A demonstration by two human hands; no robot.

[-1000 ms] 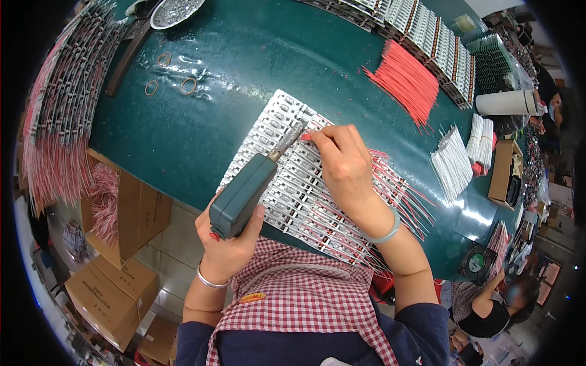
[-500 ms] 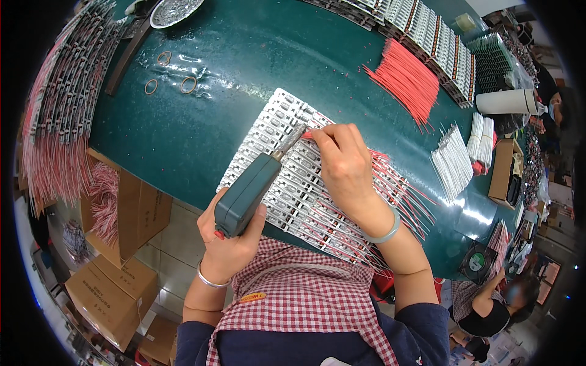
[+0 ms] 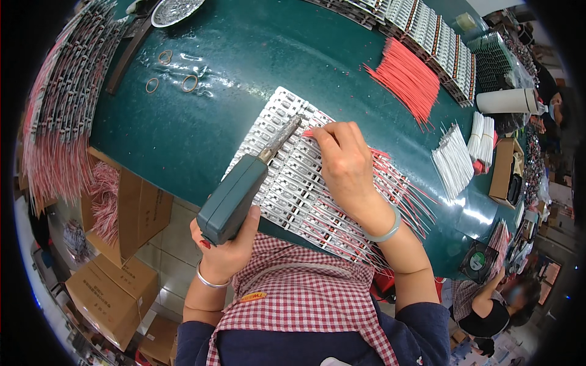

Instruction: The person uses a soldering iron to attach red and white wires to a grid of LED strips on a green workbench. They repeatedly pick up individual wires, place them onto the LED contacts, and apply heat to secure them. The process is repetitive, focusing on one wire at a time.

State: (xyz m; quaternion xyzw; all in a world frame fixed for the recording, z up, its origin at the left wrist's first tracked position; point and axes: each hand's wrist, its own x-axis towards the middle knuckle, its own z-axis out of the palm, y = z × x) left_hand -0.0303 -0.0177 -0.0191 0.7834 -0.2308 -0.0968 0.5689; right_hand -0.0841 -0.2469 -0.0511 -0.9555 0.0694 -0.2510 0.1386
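My left hand point(image 3: 227, 255) is wrapped round a dark green soldering gun point(image 3: 233, 196). Its long, crusted metal tip points up and to the right, over a panel of white and silver small parts point(image 3: 264, 138) set in rows. Just right of the tip, my right hand point(image 3: 347, 166) pinches the ends of thin red wires point(image 3: 309, 132) above the panel; how many is hidden by the fingers. Red and white wires point(image 3: 403, 189) trail off the panel's right side, partly under my right wrist. The panel lies slanted near the table's front edge.
On the green table point(image 3: 244, 55) lie a bundle of red wires point(image 3: 406, 82), white wires point(image 3: 452, 161) and several rubber bands point(image 3: 190, 83). Stacked panels point(image 3: 427, 46) stand at the far right, wired stacks point(image 3: 73, 110) at left. A small fan point(image 3: 479, 261) sits at right; cardboard boxes point(image 3: 113, 299) stand below.
The soldering gun has shifted left and slightly toward me, its tip now a little farther from the red wire ends. My right hand has barely moved.
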